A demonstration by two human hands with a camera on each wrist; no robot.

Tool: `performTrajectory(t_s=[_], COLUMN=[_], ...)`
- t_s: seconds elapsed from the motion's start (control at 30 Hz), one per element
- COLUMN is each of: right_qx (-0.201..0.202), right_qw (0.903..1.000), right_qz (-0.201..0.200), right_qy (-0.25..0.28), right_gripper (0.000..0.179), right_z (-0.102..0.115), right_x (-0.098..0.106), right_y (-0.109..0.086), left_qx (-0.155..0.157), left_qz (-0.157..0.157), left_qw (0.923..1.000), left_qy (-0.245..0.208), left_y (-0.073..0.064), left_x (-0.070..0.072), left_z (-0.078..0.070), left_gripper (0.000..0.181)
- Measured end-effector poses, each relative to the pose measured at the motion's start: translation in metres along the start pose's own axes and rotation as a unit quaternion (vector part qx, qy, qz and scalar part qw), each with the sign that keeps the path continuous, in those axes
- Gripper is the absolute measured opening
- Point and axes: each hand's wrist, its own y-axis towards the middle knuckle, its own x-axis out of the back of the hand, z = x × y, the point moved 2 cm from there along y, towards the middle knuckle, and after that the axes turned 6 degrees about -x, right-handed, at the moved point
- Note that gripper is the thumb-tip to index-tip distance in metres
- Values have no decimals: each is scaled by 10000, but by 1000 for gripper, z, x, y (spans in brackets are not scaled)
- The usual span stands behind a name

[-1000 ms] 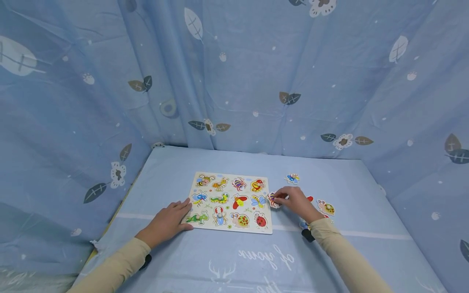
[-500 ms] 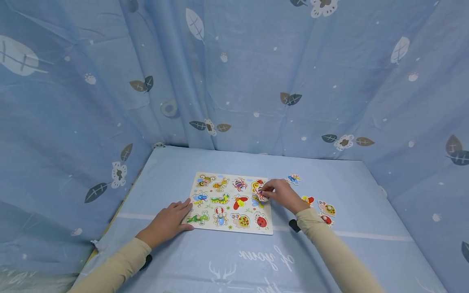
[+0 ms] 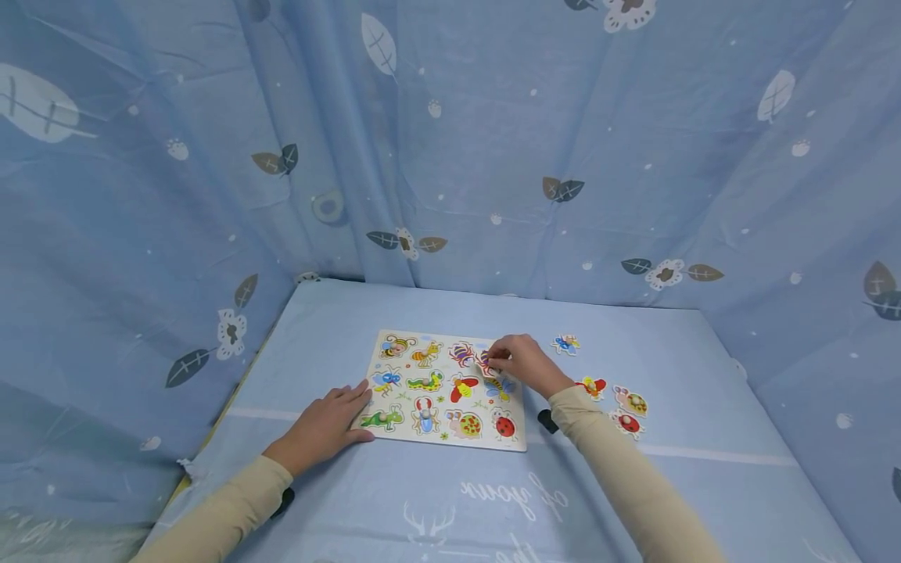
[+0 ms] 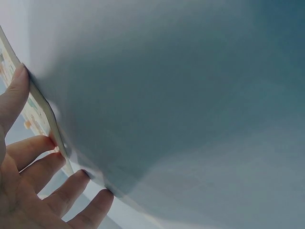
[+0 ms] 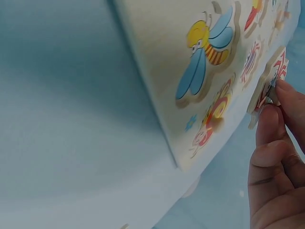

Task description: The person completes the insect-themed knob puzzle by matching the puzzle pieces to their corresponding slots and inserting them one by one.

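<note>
My right hand (image 3: pixel 528 363) pinches a spider puzzle piece (image 3: pixel 484 365) between thumb and fingers, over the upper right part of the wooden insect puzzle board (image 3: pixel 517 444). In the right wrist view the spider piece (image 5: pixel 267 88) is tilted on edge and raised off the board (image 5: pixel 143 28). Just left of it on the board is a spider-shaped slot (image 3: pixel 461 354) with a matching picture. My left hand (image 3: pixel 320 430) rests at the board's left edge, fingers spread. The left wrist view shows thumb and fingertips (image 4: pixel 19 74) along that edge.
Right of the board lie loose pieces: a blue insect (image 3: pixel 565 344), a red-winged insect (image 3: pixel 593 387), a snail (image 3: pixel 631 401) and a ladybug (image 3: pixel 626 423). Knobbed pieces such as a caterpillar (image 3: pixel 425 382) sit in the board. A patterned blue curtain (image 3: pixel 479 156) surrounds the table.
My right hand has carried the spider piece from beside the board's right edge leftward and slightly away, over the board's upper right. The left hand has stayed in place.
</note>
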Motion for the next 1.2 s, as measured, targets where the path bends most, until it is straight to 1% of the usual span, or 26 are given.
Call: performTrajectory(t_s=[0.27, 0.43, 0.57, 0.77, 0.93, 1.2], right_qx=[-186, -287, -235, -32, -64, 15], right_qw=[9998, 9994, 9995, 9995, 9992, 9988], right_qz=[95, 116, 130, 47, 20, -89], right_qy=[-63, -119, -163, -323, -384, -481], right_gripper=[10, 6, 5, 6, 7, 6], right_z=[12, 17, 21, 29, 32, 35], right_x=[-7, -12, -16, -19, -24, -28], right_y=[12, 20, 25, 32, 38, 42], left_qx=[94, 92, 89, 49, -12, 19], left_qz=[30, 11, -9, -32, -75, -36], left_qw=[10000, 10000, 10000, 10000, 10000, 10000], left_qy=[15, 38, 3, 26, 49, 24], left_y=[1, 1, 0, 0, 1, 0], left_x=[-1, -1, 0, -1, -1, 2], left_z=[-1, -1, -1, 2, 3, 1], left_gripper=[78, 78, 78, 78, 78, 78])
